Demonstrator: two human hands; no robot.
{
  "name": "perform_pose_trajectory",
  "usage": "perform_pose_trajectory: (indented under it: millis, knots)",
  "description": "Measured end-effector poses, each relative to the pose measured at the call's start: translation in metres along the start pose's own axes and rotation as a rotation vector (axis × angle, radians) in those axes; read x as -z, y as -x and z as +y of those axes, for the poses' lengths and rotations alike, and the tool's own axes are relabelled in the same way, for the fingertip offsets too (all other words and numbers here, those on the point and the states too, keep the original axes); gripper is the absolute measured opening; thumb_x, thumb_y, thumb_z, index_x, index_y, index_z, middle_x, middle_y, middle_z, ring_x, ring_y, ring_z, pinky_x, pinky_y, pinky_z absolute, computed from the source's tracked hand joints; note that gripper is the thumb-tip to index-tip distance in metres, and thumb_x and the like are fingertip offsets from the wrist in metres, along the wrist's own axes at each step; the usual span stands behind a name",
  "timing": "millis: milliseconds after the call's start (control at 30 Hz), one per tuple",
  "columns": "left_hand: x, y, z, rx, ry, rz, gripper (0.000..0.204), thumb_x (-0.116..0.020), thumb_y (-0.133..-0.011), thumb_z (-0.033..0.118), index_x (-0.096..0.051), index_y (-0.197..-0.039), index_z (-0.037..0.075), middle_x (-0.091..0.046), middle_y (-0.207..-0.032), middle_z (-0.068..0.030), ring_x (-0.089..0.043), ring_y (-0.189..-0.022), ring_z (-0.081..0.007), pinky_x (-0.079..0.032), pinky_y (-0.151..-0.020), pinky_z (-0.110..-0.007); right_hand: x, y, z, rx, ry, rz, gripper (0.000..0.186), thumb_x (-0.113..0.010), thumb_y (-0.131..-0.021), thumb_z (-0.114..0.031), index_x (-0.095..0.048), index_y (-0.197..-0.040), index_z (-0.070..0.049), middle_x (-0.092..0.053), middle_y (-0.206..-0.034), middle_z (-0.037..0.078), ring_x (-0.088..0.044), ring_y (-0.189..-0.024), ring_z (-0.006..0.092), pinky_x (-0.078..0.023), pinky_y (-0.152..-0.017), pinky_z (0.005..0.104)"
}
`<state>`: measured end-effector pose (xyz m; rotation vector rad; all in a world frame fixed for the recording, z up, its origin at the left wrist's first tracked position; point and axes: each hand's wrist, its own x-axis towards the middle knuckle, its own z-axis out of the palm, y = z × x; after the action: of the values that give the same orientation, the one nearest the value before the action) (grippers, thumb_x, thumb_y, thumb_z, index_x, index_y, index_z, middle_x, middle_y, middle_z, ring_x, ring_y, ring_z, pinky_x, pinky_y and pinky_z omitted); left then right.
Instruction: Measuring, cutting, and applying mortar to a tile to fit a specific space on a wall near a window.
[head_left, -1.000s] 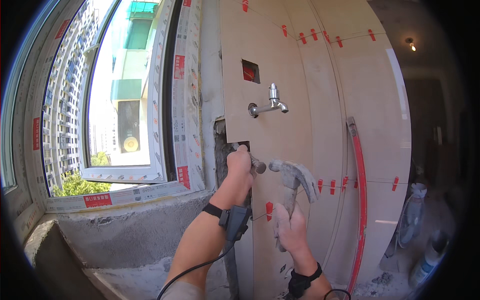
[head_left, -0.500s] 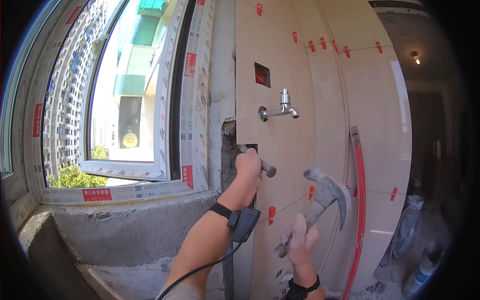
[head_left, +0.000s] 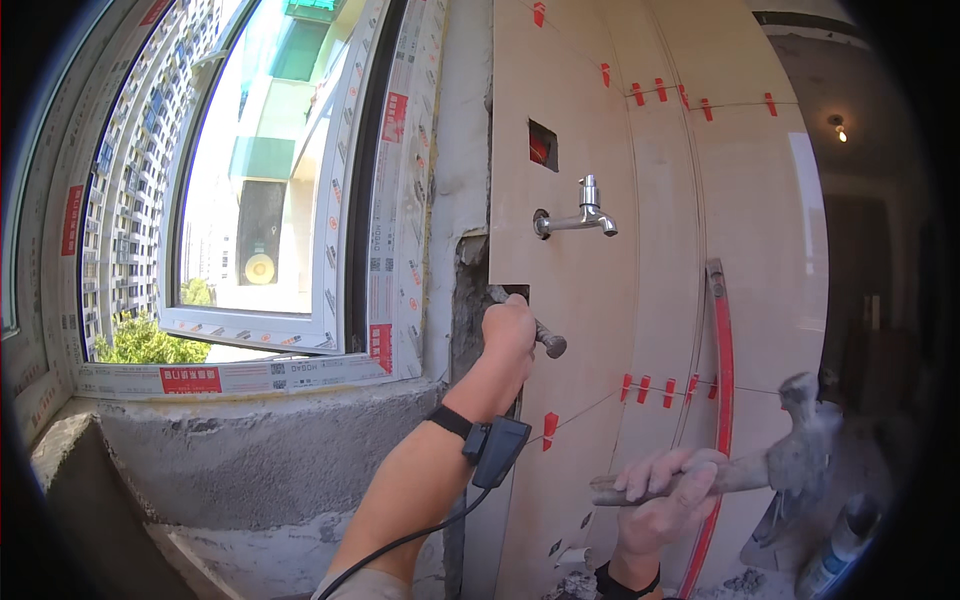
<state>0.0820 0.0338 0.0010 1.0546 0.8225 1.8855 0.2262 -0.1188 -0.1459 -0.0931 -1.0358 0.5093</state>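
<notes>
While my L hand (head_left: 508, 328) clutches a metal rod (head_left: 549, 341) nr frame ctr in head view, upper end at the tile cutout (head_left: 522, 290), my R hand (head_left: 662, 503) wraps tight round the hammer (head_left: 742, 473) handle, lower R, its head blurry; chrome tap (head_left: 580, 219) juts out, upper ctr.

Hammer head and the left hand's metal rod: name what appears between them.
In the head view, red clips along the wall and a long red bar appear between the hammer head and metal rod.
</notes>
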Motion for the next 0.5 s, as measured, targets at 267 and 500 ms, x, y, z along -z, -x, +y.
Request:
perform_pose_trajectory:
  millis: [267,500]
  knots:
    - [0.0,-0.005,0.0,-0.012,0.082,0.006,0.029,-0.05,-0.095,0.023,-0.055,-0.075,0.003,-0.047,-0.061,-0.0048,-0.042,-0.046,-0.0179,-0.03,-0.043,-0.038,0.006,-0.003,0.055,-0.2,0.448,-0.28,0.027,-0.055,-0.104,-0.026,-0.057,-0.108,0.001,-0.063,-0.085,0.007,-0.059,-0.07,0.0208,-0.049,-0.068,0.0311]
    - [-0.002,0.013,0.007,0.031,0.035,-0.119,0.026,-0.052,-0.094,0.02,-0.051,-0.072,0.007,-0.044,-0.062,-0.0035,-0.042,-0.047,-0.0167,-0.028,-0.041,-0.036,0.003,0.018,0.071,0.293,-0.416,-0.07,0.015,-0.055,-0.102,-0.016,-0.052,-0.095,-0.003,-0.059,-0.079,0.005,-0.054,-0.063,0.0097,-0.044,-0.053,0.0309]
